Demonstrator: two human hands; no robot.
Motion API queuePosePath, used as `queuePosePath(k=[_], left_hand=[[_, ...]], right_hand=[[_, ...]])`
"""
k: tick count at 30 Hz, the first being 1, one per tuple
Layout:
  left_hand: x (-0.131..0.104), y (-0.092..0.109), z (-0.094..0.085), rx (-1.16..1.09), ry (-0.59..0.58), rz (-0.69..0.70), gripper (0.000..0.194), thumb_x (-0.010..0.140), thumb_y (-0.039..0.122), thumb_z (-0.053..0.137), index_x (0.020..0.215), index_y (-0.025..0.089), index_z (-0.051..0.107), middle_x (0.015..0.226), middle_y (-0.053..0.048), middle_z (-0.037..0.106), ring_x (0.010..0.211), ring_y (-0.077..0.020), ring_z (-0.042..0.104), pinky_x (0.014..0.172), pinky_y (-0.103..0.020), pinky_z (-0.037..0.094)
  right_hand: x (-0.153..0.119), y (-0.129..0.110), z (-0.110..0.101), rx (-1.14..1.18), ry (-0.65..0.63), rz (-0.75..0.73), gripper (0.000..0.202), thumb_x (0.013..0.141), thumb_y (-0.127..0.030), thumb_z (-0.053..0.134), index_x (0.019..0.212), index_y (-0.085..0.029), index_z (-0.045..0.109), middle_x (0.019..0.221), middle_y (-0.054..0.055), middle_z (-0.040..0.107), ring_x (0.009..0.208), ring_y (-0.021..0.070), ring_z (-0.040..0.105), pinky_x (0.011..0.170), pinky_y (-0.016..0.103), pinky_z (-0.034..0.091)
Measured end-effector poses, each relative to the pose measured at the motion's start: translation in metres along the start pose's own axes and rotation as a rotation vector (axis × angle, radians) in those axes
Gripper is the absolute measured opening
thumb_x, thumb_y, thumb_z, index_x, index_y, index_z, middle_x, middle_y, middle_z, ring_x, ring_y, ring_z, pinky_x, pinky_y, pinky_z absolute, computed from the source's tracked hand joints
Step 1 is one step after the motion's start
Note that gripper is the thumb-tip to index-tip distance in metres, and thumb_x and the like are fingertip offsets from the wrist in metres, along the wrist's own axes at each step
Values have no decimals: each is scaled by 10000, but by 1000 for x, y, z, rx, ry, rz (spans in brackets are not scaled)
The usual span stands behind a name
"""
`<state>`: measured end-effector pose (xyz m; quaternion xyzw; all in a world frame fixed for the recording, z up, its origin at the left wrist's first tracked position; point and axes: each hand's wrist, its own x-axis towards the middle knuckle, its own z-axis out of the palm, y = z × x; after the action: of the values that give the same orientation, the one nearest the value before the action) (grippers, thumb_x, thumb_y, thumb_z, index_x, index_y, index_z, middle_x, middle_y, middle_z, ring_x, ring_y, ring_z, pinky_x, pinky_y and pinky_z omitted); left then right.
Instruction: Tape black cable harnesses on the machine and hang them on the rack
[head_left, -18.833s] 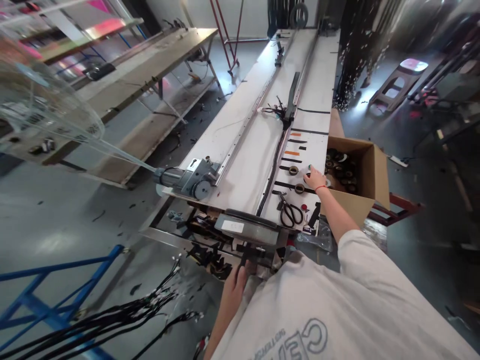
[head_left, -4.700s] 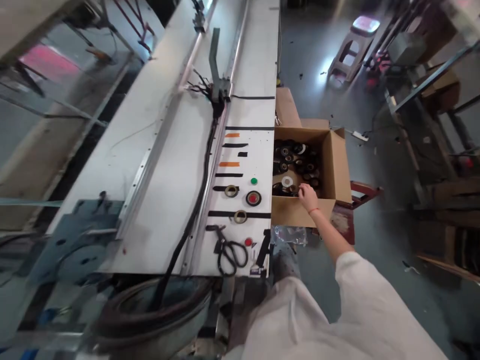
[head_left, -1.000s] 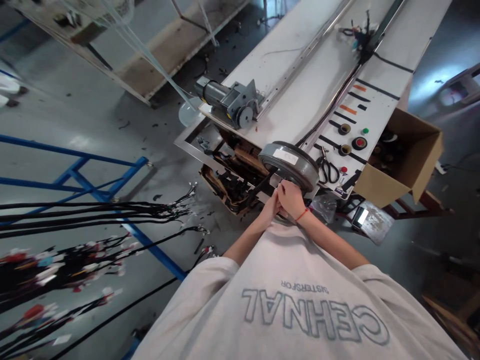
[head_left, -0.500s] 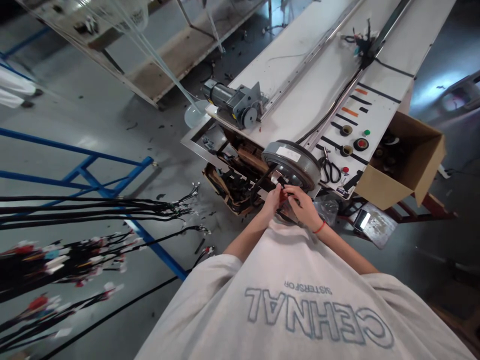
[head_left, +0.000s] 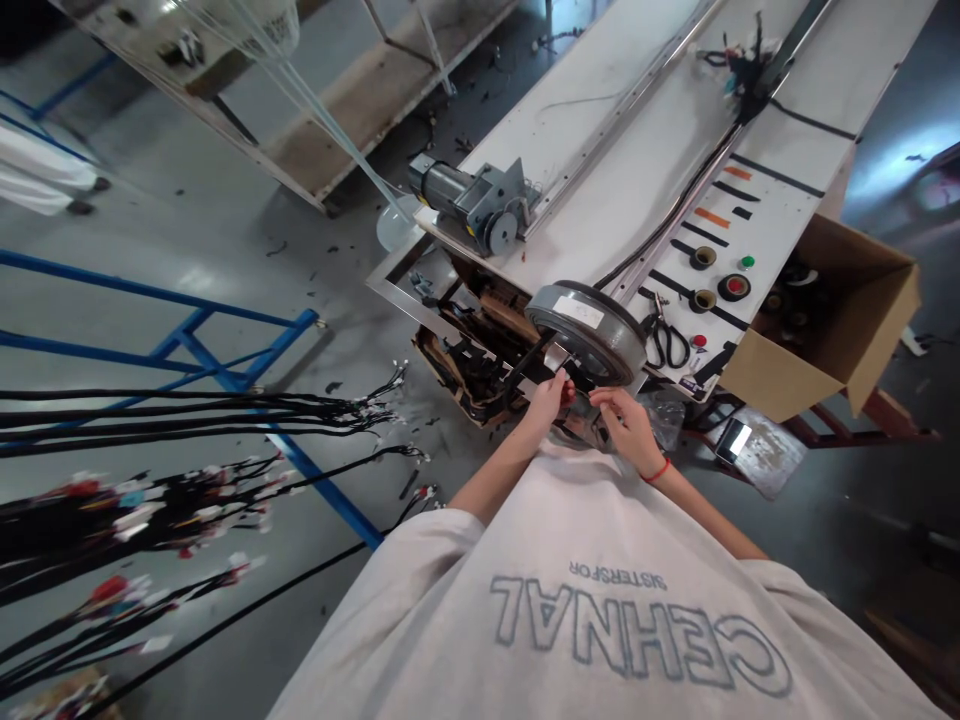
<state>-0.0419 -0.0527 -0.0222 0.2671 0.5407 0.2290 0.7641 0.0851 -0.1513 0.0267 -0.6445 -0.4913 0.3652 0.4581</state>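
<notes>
My left hand (head_left: 553,395) is closed in a pinch just below the round grey machine head (head_left: 589,330), beside a shiny metal piece (head_left: 556,357). What lies between its fingertips is too small to make out. My right hand (head_left: 624,420), with a red cord at the wrist, is a short way to the right. Its fingers are bent, with thumb and forefinger close together, and anything in them is hidden. A thick black cable (head_left: 529,362) curves down in front of the machine head. Black-handled scissors (head_left: 667,340) lie on the white bench (head_left: 600,200) to the right.
An open cardboard box (head_left: 825,330) stands right of the bench, near tape rolls (head_left: 703,300) and push buttons (head_left: 734,287). A motor (head_left: 465,200) sits at the bench's left corner. Black wire harnesses (head_left: 187,425) hang by a blue frame (head_left: 225,370) at left.
My hands have come apart: the right hand has moved right, away from the left. The left hand stays below the machine head. The whole view has shifted slightly.
</notes>
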Motion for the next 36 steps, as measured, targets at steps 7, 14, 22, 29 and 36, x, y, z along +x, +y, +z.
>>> queuePosePath(k=[7,14,22,29,36], left_hand=[[2,-7,-6,-49,-6,45,355,697,424,813,703,148,591,600,37,555,553,-77,506,583,-200,431],[6,0,-10,-139,-57,-42,248,766,333,762,735,143,606,619,32,565,543,-65,511,577,-197,418],[10,-3,-10,-102,9,1,320,637,286,850,685,142,568,616,38,583,563,-75,552,619,-208,447],[4,7,-12,111,-32,-78,481,834,586,616,671,134,626,554,-3,572,502,-103,532,538,-229,433],[12,-8,-9,76,27,77,356,809,460,703,734,120,632,621,8,584,577,-91,524,608,-215,428]], right_hand=[[4,1,2,-64,-42,-65,188,911,-235,445,896,-207,630,1029,97,661,981,214,614,859,368,500],[19,4,14,-206,-66,-239,322,882,-134,415,1138,-193,601,1209,136,597,1156,237,554,1018,432,454],[41,22,39,-398,-181,-340,682,775,-42,405,1452,-124,422,1544,120,333,1472,263,161,1183,534,262],[21,17,21,-274,-84,-259,630,850,-59,358,1470,-171,384,1508,131,380,1408,221,338,1181,480,295],[24,13,19,-269,-74,-271,632,851,-57,360,1474,-162,366,1503,135,384,1407,214,343,1175,470,311]])
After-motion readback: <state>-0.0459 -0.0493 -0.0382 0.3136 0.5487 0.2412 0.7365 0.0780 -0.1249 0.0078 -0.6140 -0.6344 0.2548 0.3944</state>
